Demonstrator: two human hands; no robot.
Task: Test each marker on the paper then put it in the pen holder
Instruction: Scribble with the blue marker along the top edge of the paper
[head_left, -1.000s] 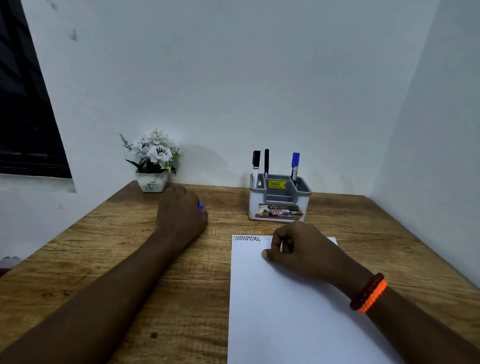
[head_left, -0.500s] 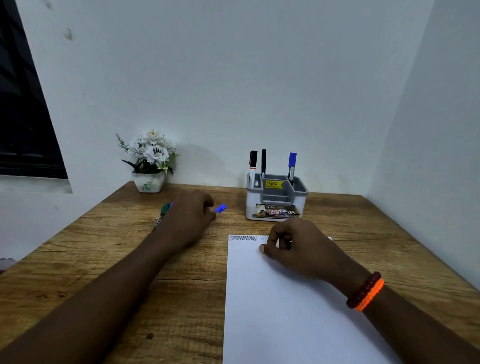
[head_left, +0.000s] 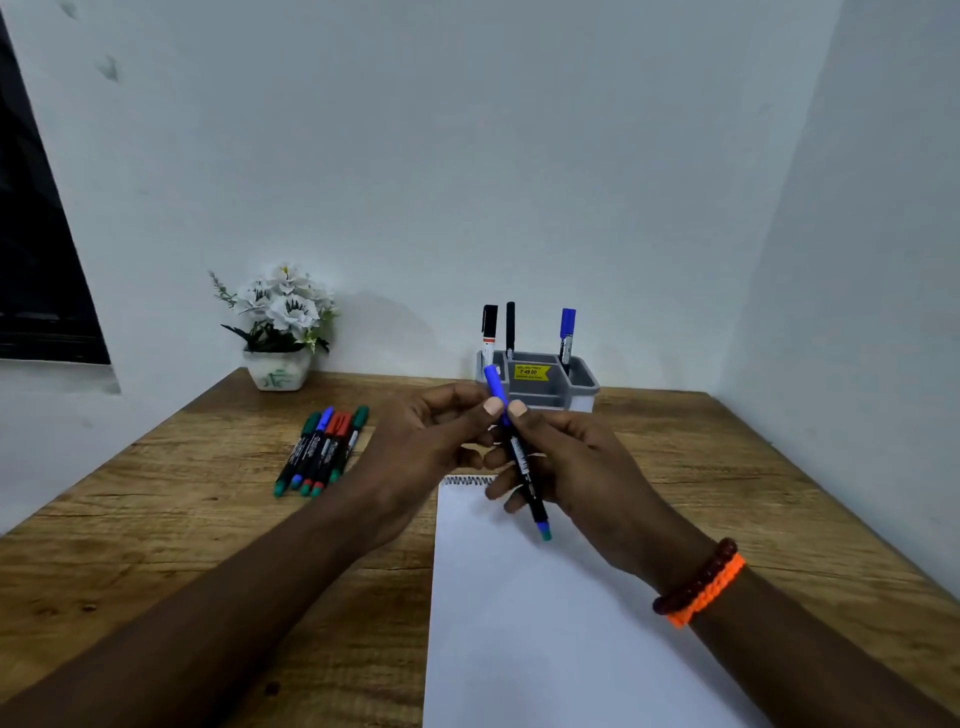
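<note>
A blue marker (head_left: 519, 457) is held between both hands above the top edge of the paper (head_left: 545, 623). Its blue cap, pointing toward 11 o'clock, is pinched by the thumb and fingers of the left hand (head_left: 426, 447), while its black barrel is gripped by the curled fingers and thumb of the right hand (head_left: 571, 467). The two thumbnails are seen side by side at the joint between cap and barrel. The blue tail end of the marker points toward 5 o'clock and hangs over the sheet; whether it touches the paper cannot be told.

A short dark scribble (head_left: 467, 480) is seen at the top left corner of the paper, partly hidden by the hands. At 12 o'clock from the grip, just behind the hands, the grey pen holder (head_left: 582, 384) stands on the wooden table (head_left: 156, 519), with three markers (head_left: 510, 327) upright in it: two black-capped at its left, one blue-capped at its right. A yellow label is stuck to its inner wall.

At 9 o'clock from the grip, a row of five loose markers (head_left: 322, 452) lies on the table, touching one another, with green, blue and red caps. At 10 o'clock, against the wall, a small pot of white flowers (head_left: 280, 332) is placed. Two bracelets (head_left: 701, 587), one dark and one orange, are worn on the right wrist.
</note>
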